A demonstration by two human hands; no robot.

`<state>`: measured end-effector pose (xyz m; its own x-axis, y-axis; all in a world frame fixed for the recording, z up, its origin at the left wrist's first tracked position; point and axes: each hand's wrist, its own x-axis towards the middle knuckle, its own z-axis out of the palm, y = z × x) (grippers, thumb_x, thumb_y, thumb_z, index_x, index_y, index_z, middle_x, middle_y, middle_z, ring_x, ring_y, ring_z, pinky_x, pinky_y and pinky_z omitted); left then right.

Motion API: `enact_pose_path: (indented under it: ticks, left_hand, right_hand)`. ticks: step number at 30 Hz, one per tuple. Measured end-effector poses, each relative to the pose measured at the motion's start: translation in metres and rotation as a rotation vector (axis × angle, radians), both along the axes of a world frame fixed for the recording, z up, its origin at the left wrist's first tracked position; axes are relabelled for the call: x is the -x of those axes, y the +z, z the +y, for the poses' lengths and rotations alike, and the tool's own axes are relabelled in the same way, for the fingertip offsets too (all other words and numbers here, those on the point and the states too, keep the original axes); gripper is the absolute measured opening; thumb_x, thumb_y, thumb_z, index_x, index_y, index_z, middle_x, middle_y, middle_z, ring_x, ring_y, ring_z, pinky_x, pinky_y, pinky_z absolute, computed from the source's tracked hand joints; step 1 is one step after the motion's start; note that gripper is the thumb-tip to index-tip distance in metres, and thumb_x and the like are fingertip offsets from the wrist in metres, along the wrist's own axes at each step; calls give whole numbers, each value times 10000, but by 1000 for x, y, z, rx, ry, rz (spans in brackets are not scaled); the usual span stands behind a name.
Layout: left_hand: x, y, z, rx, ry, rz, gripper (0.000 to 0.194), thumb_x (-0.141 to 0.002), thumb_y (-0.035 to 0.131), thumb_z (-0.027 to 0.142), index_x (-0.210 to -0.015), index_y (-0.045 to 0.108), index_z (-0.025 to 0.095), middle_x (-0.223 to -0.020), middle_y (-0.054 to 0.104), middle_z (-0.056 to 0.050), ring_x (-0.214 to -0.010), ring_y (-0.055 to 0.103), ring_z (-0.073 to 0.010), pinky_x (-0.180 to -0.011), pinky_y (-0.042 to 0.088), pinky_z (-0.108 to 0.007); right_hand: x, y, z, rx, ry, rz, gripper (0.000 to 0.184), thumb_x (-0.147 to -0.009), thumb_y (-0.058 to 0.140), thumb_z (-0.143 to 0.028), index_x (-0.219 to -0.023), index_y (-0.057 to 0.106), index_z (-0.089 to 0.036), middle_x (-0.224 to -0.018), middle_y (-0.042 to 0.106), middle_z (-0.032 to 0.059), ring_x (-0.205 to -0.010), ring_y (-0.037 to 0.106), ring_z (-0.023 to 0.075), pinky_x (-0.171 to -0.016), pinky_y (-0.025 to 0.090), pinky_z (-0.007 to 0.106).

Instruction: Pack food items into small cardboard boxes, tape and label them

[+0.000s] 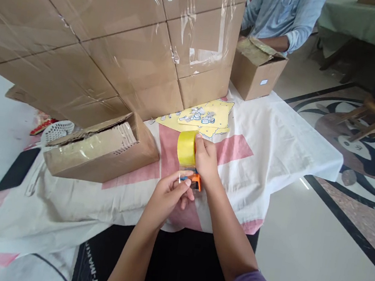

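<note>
My right hand (206, 159) is wrapped round a tape dispenser with a wide yellow tape roll (185, 148), held above the cloth-covered table (256, 120). The dispenser's orange end (197, 180) points down towards me. Just left of that end is my left hand (171, 192), its fingers curled and the thumb close to the index finger. Whatever lies between those fingertips is too small to make out. Beyond the roll, yellow printed sheets (205, 115) lie on the cloth. To the left stands a cardboard box (115, 158) with its top flaps bent.
A tall stack of taped cardboard boxes (123, 52) fills the back. Behind a smaller box (257, 78) a person in a blue shirt (282, 14) is at work. At left lie a black phone (18, 169) and a white basket (58, 130). A wooden stool (369, 115) stands right.
</note>
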<state>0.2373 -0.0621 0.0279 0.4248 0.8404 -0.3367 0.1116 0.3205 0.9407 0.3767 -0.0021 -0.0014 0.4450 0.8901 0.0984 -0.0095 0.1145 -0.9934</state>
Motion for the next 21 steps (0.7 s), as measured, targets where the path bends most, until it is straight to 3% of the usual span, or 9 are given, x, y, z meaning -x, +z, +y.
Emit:
enact_pose_path:
  ticks: [4, 10, 18, 21]
  left_hand:
    - [-1, -4, -4, -43, 73, -10, 489, -894, 672, 426, -1267, 464, 187, -622, 651, 54, -444, 473, -84, -489, 383, -207]
    - [-5, -12, -12, -79, 104, -21, 319, -918, 635, 417, -1001, 386, 237, -595, 604, 92, -391, 410, -53, -431, 306, -172]
    - [3, -24, -34, -9, 29, 61, 277, -960, 598, 451, -1004, 431, 234, -644, 588, 85, -414, 384, -43, -420, 263, -165]
    - [8, -27, -32, -33, -9, 98, 301, -968, 595, 470, -1115, 505, 223, -665, 589, 75, -445, 415, -49, -441, 295, -171]
  right_hand:
    - [-1, 4, -5, -64, -77, 31, 515, -1004, 457, -544, -617, 351, -221, -588, 365, -40, -563, 326, 104, -529, 246, 277]
    - [-5, 14, -15, -115, -209, 63, 476, -1019, 442, -480, -636, 312, -230, -592, 329, -44, -560, 301, 101, -517, 251, 273]
    - [-28, 10, -7, -6, -294, 384, 401, -952, 523, -545, -707, 458, -234, -647, 450, -26, -575, 473, 131, -498, 399, 259]
    - [-26, 13, -12, -14, -312, 452, 381, -925, 567, -561, -740, 503, -234, -682, 482, -26, -613, 521, 141, -530, 443, 263]
